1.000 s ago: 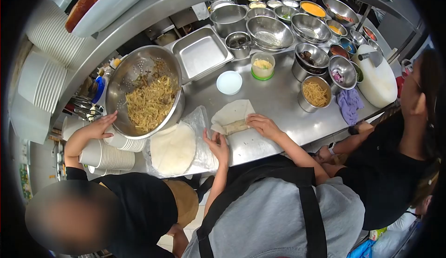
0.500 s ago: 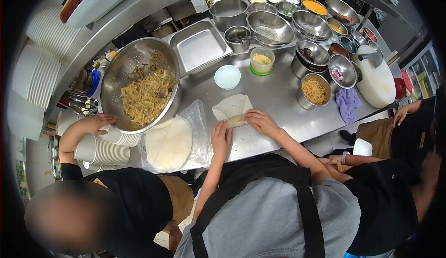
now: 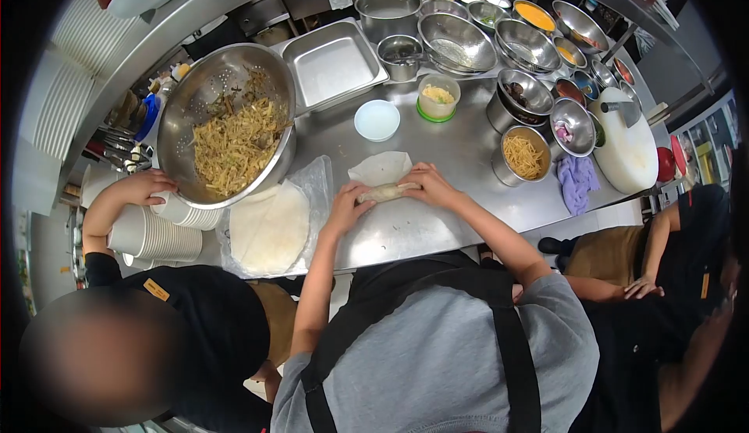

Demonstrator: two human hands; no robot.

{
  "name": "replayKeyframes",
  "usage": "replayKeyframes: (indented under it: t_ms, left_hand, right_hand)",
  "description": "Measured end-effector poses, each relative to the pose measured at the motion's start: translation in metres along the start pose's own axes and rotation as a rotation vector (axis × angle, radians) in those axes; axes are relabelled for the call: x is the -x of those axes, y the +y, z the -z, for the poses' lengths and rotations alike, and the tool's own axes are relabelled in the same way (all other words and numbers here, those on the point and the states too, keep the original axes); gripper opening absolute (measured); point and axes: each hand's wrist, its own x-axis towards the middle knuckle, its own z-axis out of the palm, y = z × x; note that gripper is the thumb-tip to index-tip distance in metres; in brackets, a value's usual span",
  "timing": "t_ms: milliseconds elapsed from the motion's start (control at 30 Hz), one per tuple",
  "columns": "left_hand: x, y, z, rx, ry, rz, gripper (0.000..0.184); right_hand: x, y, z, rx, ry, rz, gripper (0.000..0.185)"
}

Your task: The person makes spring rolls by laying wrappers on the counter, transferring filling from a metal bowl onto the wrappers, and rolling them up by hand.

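A partly rolled spring roll (image 3: 388, 192) lies on the steel counter in front of me, its loose wrapper flap (image 3: 380, 167) spread flat on the far side. My left hand (image 3: 349, 207) closes on the roll's left end with thumb and fingers. At the other end, my right hand (image 3: 431, 186) grips the roll with bent fingers. To the left, a stack of pale round wrappers (image 3: 269, 230) sits on a clear plastic bag (image 3: 319, 193). Just beyond the flap stands a small white bowl (image 3: 377, 121), and right of it a green-based tub (image 3: 437, 105) with yellow contents.
A co-worker's hand (image 3: 144, 188) rests on the rim of a large colander (image 3: 282, 160) of shredded filling at left. Stacked white bowls (image 3: 168, 234) stand below it. A steel pot of yellow strips (image 3: 524, 160) and a purple cloth (image 3: 577, 182) are at right.
The roll has turned away from me, taking up more of the wrapper, so the flap is shorter. My left hand has gone from lying flatter to gripping the roll's end.
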Motion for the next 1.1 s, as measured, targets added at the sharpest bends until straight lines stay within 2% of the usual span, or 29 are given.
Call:
replayKeyframes:
  t_ms: [67, 167, 267, 367, 467, 567, 667, 767, 867, 967, 1067, 1100]
  left_hand:
    - [-0.006, -0.006, 0.005, 0.052, -0.009, -0.051, 0.032]
    - [-0.014, -0.007, 0.012, 0.075, -0.168, 0.042, 0.030]
    - [-0.015, -0.004, 0.011, 0.125, -0.085, 0.067, 0.029]
    - [-0.016, -0.003, 0.008, 0.205, -0.004, 0.167, 0.027]
    - [-0.017, -0.008, 0.007, 0.093, -0.040, 0.222, 0.024]
    - [-0.016, -0.025, -0.007, -0.070, 0.143, 0.017, 0.024]
    - [-0.020, -0.028, -0.009, -0.089, 0.128, 0.107, 0.024]
    - [-0.023, 0.013, -0.003, -0.256, 0.307, 0.068, 0.019]
    - [-0.027, 0.021, -0.006, -0.371, 0.118, -0.049, 0.025]
    - [-0.019, 0.031, -0.017, -0.446, 0.158, -0.041, 0.030]
    - [-0.013, 0.028, -0.031, -0.643, 0.244, -0.158, 0.035]
    - [-0.012, 0.030, -0.036, -0.654, 0.246, -0.134, 0.037]
  right_hand:
    - [-0.012, 0.010, 0.002, -0.078, -0.094, -0.032, 0.023]
    - [-0.019, 0.019, 0.006, -0.180, -0.112, -0.015, 0.022]
    - [-0.028, 0.027, 0.004, -0.313, -0.187, -0.096, 0.022]
    - [-0.032, 0.020, 0.013, -0.008, -0.154, -0.056, 0.021]
    - [-0.036, 0.024, 0.010, -0.124, -0.047, -0.094, 0.016]
    - [-0.037, 0.031, 0.005, -0.075, -0.036, -0.100, 0.013]
    - [-0.038, 0.033, -0.002, 0.097, 0.103, -0.013, 0.013]
    - [-0.040, 0.017, 0.001, 0.289, 0.128, 0.057, 0.011]
    - [-0.035, 0.012, -0.005, 0.470, 0.176, 0.203, 0.013]
    - [-0.032, 0.003, 0.000, 0.507, 0.019, 0.122, 0.017]
    - [-0.023, -0.015, 0.009, 0.502, -0.008, 0.116, 0.030]
    - [-0.023, -0.010, 0.005, 0.521, 0.007, 0.115, 0.031]
